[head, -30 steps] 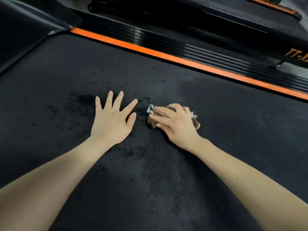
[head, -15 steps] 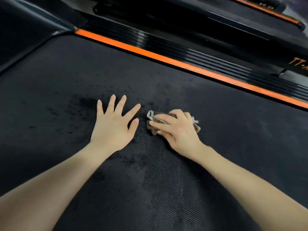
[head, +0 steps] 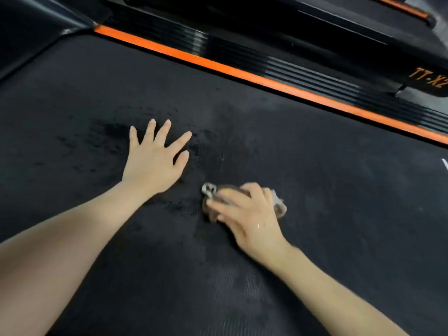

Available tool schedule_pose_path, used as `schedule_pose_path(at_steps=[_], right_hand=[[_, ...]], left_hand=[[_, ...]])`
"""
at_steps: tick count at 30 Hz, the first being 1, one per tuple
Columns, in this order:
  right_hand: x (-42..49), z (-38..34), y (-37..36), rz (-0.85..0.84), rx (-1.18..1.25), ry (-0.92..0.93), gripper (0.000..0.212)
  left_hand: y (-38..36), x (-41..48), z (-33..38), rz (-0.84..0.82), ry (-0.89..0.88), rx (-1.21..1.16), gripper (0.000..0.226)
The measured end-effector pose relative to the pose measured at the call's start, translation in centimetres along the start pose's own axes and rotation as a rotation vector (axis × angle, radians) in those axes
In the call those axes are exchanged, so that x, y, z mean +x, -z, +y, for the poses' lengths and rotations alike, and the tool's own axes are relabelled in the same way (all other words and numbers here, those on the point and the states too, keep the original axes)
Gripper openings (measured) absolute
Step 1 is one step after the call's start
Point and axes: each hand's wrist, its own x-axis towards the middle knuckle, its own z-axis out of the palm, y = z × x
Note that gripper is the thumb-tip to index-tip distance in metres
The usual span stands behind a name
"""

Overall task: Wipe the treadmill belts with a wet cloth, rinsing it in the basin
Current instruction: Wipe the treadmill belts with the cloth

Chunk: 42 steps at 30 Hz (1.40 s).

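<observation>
The cloth (head: 279, 206) was down on the treadmill belt (head: 327, 195), a small pale wad bunched up under the right hand (head: 251, 215), just right of centre and nearer the person than the other hand. The right hand sat on top of it, knuckles raised, fingers (head: 219, 203) bent over the wad and clutching it against the belt. Cloth ends poked out on both sides of the hand, which was blurred. The right forearm came in from the lower right.

The left hand (head: 152, 163) was palm down and flat on the belt, up and to the left of the cloth and apart from it. Its fingers (head: 165, 132) were straight and fanned wide, grasping nothing, with the forearm running in from the lower left.

By count: one cloth, two hands, both on the same belt. Dark wet patches (head: 111, 132) speckled the belt around the left hand. Beyond the belt ran one orange stripe (head: 242, 72), then a black ribbed side rail (head: 278, 66). An orange "TT-X2" label (head: 429, 79) showed at the far right, and a second orange strip (head: 397, 6) sat in the top right corner.
</observation>
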Motion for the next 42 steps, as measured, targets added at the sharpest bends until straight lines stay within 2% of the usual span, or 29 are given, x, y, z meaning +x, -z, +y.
schedule_pose_path(at_steps=[3, 4, 7, 9, 11, 14, 16, 17, 19, 22, 24, 29, 32, 35, 39, 42], right_hand=[[-4.4, -2.2, 1.7, -0.106, 0.091, 0.056, 0.026], [-4.7, -2.6, 2.8, -0.102, 0.179, 0.011, 0.027], [-3.6, -3.7, 7.1, -0.052, 0.633, -0.270, 0.018], [-3.1, -2.3, 8.5, -0.074, 0.793, -0.423, 0.018], [-2.9, -0.5, 9.1, -0.117, 0.624, -0.511, 0.026], [-3.4, 1.6, 9.4, 0.075, 0.125, -0.663, 0.036], [-3.6, 0.6, 9.8, 0.251, 0.036, -0.589, 0.030], [-3.8, -0.5, 9.6, 0.253, 0.030, -0.523, 0.028], [-4.6, -3.2, 7.7, 0.118, 0.035, -0.407, 0.037], [-6.5, -6.2, 2.7, -0.196, -0.054, -0.312, 0.061], [-6.8, -6.4, 0.6, -0.251, -0.078, -0.272, 0.059], [-3.6, -5.1, -0.8, -0.120, 0.006, -0.138, 0.036], [-5.3, -4.0, -0.1, -0.154, 0.004, 0.001, 0.034], [-11.5, -1.7, 2.9, -0.224, -0.040, 0.133, 0.034], [-17.0, 0.5, 5.7, -0.259, 0.003, 0.113, 0.035], [-12.3, -3.0, 2.6, -0.149, 0.055, 0.075, 0.034]], left_hand=[[0.3, 0.1, 0.0, -0.044, 0.013, 0.007, 0.052], [0.4, 0.2, 0.0, -0.045, 0.009, 0.008, 0.052], [0.1, 0.3, -0.1, -0.030, 0.005, 0.031, 0.053], [0.0, 0.3, -0.2, -0.025, 0.000, 0.041, 0.053], [0.2, 0.3, -0.1, -0.029, -0.005, 0.019, 0.053], [0.2, 0.2, -0.1, -0.016, -0.005, 0.011, 0.052], [0.2, 0.2, -0.1, -0.014, -0.004, 0.009, 0.053], [0.1, 0.2, -0.1, -0.016, -0.006, 0.006, 0.053], [0.1, 0.2, -0.1, -0.017, -0.008, 0.013, 0.053], [0.0, 0.4, -0.3, -0.016, -0.002, 0.020, 0.052], [-0.1, 0.4, -0.2, -0.014, 0.001, 0.023, 0.052], [-0.1, 0.1, -0.2, -0.015, -0.003, 0.006, 0.052], [0.0, 0.0, -0.4, -0.026, -0.013, -0.006, 0.052], [0.2, 0.0, -0.4, -0.037, -0.022, -0.016, 0.052], [0.3, 0.1, -0.4, -0.047, -0.019, -0.008, 0.052], [0.7, 0.2, 0.2, -0.023, -0.021, -0.019, 0.052]])
